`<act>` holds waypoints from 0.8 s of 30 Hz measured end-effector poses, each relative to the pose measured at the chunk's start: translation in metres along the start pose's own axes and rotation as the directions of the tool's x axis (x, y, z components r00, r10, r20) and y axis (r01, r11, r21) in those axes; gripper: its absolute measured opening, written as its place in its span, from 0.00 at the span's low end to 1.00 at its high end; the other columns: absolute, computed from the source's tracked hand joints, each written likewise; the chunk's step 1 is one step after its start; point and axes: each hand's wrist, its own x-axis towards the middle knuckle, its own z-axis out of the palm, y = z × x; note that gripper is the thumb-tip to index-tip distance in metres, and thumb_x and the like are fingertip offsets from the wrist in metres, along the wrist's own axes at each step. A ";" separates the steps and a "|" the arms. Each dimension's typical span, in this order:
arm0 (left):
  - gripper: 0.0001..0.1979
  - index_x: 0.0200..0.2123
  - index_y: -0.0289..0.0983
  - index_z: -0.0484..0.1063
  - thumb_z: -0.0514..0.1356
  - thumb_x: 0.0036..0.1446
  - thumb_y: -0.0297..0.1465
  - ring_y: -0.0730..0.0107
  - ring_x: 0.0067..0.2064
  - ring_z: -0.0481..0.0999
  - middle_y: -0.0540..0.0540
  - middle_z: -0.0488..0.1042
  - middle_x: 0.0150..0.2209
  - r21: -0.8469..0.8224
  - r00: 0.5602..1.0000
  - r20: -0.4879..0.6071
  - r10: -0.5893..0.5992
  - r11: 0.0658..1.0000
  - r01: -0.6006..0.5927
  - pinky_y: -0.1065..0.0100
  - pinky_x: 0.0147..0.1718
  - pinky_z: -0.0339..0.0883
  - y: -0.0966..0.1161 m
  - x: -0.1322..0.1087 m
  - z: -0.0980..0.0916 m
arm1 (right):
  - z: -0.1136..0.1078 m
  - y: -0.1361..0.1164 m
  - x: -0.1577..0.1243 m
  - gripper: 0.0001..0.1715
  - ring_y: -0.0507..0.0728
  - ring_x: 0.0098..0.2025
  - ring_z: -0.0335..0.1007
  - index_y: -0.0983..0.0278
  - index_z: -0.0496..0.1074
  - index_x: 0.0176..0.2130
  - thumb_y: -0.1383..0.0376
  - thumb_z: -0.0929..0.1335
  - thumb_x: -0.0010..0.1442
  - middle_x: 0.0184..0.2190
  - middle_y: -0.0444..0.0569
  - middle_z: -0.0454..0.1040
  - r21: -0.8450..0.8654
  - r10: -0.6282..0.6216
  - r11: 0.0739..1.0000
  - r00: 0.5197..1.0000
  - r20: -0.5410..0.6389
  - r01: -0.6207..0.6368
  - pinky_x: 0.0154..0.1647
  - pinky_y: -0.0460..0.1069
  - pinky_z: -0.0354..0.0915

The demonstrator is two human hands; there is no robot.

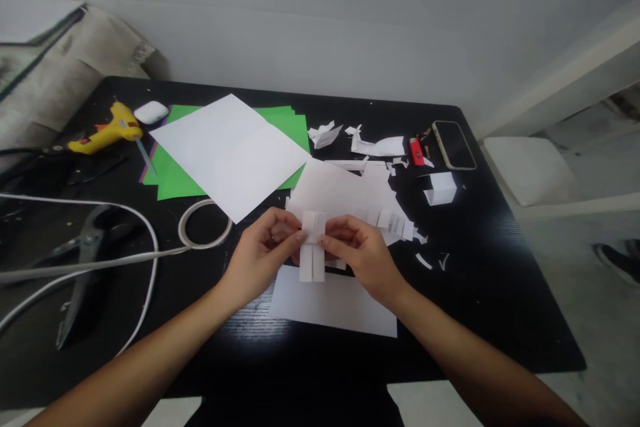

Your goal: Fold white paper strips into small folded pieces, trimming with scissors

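Observation:
Between my two hands is a folded white paper strip [313, 263], upright, with a lengthwise slit or seam down its lower half. My left hand [267, 243] pinches its left edge with thumb and fingers. On the opposite edge, my right hand [363, 253] pinches it at about the same height. Below the strip lies a flat white paper sheet [335, 303]. Just beyond my hands, a larger cut white sheet [335, 190] rests among folded paper pieces and partly hides them.
A white square sheet [233, 153] overlies green sheets [180, 180]. A yellow glue gun [107, 130], white cable [150, 255] and scissors-like tool [80, 293] lie left. Paper scraps [377, 145], a red lighter [416, 151], a phone [454, 145] and a folded paper piece [441, 188] are right.

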 end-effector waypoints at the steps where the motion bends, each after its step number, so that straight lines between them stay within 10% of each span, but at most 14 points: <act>1: 0.05 0.40 0.37 0.71 0.64 0.64 0.30 0.74 0.25 0.78 0.54 0.76 0.24 -0.019 1.000 0.006 -0.020 1.000 0.020 0.71 0.27 0.75 0.000 0.000 0.000 | -0.001 0.000 0.000 0.20 0.56 0.35 0.81 0.62 0.78 0.37 0.59 0.83 0.48 0.32 0.45 0.82 0.010 0.021 1.000 1.000 0.001 -0.021 0.38 0.51 0.79; 24: 0.04 0.39 0.39 0.72 0.65 0.64 0.29 0.74 0.27 0.77 0.54 0.74 0.25 0.159 0.995 -0.028 0.092 0.983 -0.086 0.72 0.28 0.75 0.001 -0.004 0.000 | -0.003 0.003 0.002 0.19 0.54 0.33 0.80 0.62 0.78 0.37 0.57 0.82 0.49 0.32 0.44 0.81 -0.038 -0.018 0.999 0.999 0.042 0.019 0.35 0.50 0.79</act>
